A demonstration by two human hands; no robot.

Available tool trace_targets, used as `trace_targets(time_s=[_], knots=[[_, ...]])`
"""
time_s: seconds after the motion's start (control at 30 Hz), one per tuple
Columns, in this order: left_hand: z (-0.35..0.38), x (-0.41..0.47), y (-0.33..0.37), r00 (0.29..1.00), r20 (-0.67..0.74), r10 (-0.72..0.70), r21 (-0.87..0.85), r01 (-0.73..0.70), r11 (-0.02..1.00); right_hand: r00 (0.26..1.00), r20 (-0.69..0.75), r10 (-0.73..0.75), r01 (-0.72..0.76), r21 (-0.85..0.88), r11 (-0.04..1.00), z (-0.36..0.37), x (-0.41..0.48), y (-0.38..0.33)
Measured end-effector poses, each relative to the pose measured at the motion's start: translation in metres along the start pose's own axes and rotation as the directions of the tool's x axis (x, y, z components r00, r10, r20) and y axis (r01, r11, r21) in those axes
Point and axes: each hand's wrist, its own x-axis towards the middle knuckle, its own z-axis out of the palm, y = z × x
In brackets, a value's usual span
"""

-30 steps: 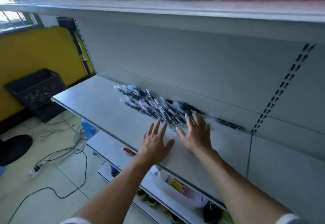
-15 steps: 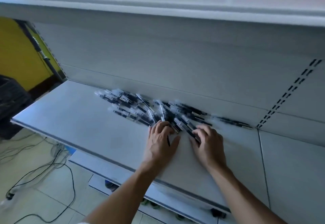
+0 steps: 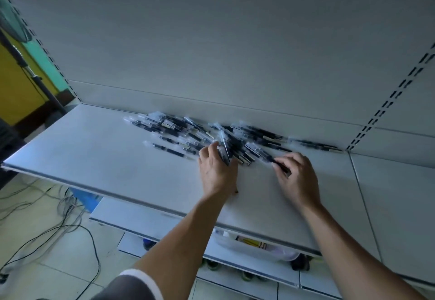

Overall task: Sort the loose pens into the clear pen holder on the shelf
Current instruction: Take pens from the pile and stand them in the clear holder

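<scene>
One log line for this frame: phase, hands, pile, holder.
phase: gathering | left hand: grips pens | right hand: pinches pen | pile: on shelf | holder: not in view

Matt metal shelf (image 3: 98, 158), plastic pens (image 3: 169, 126)

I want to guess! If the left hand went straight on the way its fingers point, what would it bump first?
Most likely the pile of pens, right ahead of the left hand, though depth is unclear.

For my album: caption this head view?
Left hand and right hand each grip pens from a pile on a grey shelf.
</scene>
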Motion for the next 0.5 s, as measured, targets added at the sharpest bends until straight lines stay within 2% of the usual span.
trace_targets(time_s=[0.17, 0.3, 0.5], knots=[[-0.004, 0.02, -0.005, 0.995, 0.079, -0.065, 0.075, 0.059, 0.995, 0.999, 0.025, -0.024, 0.024, -0.009, 1.0, 0.001, 0.002, 0.001], [-0.004, 0.021, -0.008, 0.994, 0.075, -0.077, 0.082, 0.071, 0.994, 0.999, 0.038, -0.032, 0.033, -0.018, 0.999, 0.002, 0.002, 0.002], [-0.006, 0.021, -0.01, 0.992, 0.096, -0.088, -0.087, 0.097, 0.991, 0.998, 0.055, -0.012, 0.013, -0.014, 1.0, -0.003, 0.002, -0.001]])
